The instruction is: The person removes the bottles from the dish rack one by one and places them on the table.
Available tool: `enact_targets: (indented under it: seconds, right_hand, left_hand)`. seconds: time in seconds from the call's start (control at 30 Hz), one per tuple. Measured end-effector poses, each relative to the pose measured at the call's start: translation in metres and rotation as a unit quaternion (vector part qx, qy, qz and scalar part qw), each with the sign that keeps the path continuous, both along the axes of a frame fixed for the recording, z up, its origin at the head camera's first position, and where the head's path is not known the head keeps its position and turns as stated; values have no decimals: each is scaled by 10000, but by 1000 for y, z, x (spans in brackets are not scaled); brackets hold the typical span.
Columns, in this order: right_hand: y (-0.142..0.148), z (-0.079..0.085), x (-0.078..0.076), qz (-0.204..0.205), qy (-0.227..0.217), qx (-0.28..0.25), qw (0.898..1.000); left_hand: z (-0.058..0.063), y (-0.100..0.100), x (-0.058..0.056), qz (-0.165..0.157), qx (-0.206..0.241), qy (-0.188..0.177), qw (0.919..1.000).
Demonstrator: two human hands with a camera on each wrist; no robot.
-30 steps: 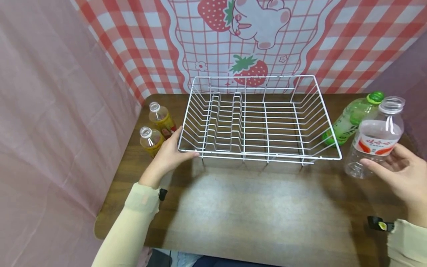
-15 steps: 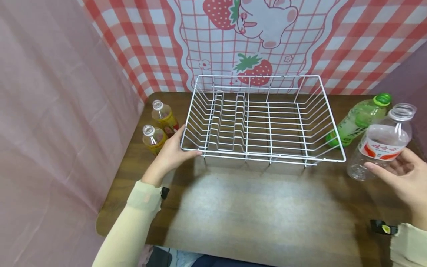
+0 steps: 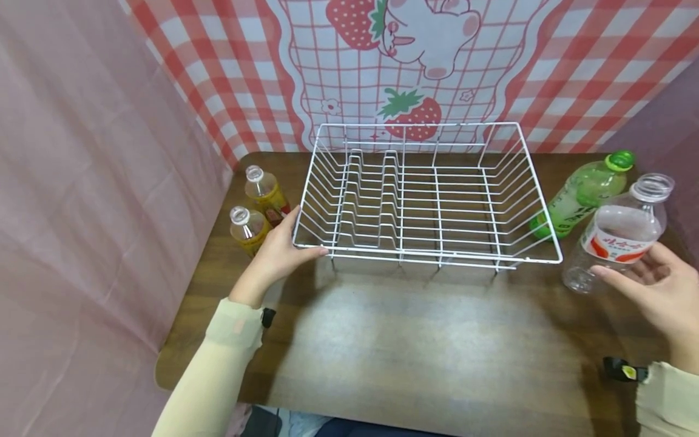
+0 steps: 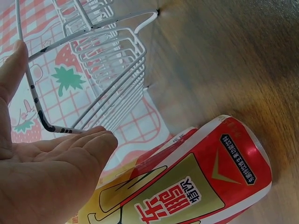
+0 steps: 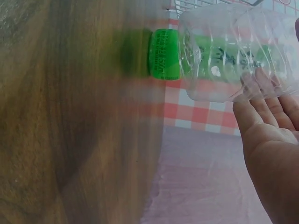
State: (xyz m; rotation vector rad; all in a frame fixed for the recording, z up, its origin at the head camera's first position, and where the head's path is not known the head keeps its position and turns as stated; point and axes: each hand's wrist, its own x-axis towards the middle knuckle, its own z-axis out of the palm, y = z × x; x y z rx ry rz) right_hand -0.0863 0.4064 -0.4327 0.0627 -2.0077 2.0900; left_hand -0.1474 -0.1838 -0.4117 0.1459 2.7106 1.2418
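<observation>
A white wire dish rack stands on the brown table. My left hand holds its front left corner, the thumb on the front rim and the fingers along the left side. Beside that hand stand two small uncapped bottles, the nearer one and the farther one; their red and gold labels show in the left wrist view. My right hand grips a clear uncapped bottle with a red and white label. Its base is off the table in the right wrist view. Behind it stands a green-capped bottle.
A checked red and white cloth with strawberries hangs behind the rack. To the left falls a pink curtain. The wooden table stretches between the rack and the person.
The clear bottle in my right hand has come slightly lower in the head view. My left hand and the rack keep their places; the head view shifts a little.
</observation>
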Motion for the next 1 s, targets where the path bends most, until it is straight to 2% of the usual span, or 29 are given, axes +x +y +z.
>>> enact_targets:
  seconds: [0.17,0.3,0.57,0.73,1.0]
  right_hand:
    - [2,1,-1,10,-2,56,10000]
    - [2,1,1,21,-185,232,9996]
    - [3,-1,-1,-109,-615,881,9942]
    - [6,-3,0,-172,-728,1258,9892]
    - [7,-10,-3,152,-560,1081,9925]
  left_hand:
    - [2,2,-1,-15,85,6,10000]
    - [3,1,-1,-9,65,10,10000]
    - [2,2,-1,-7,139,97,9999]
    - [4,3,0,-5,118,96,9999]
    - [3,3,2,39,-4,23,10000]
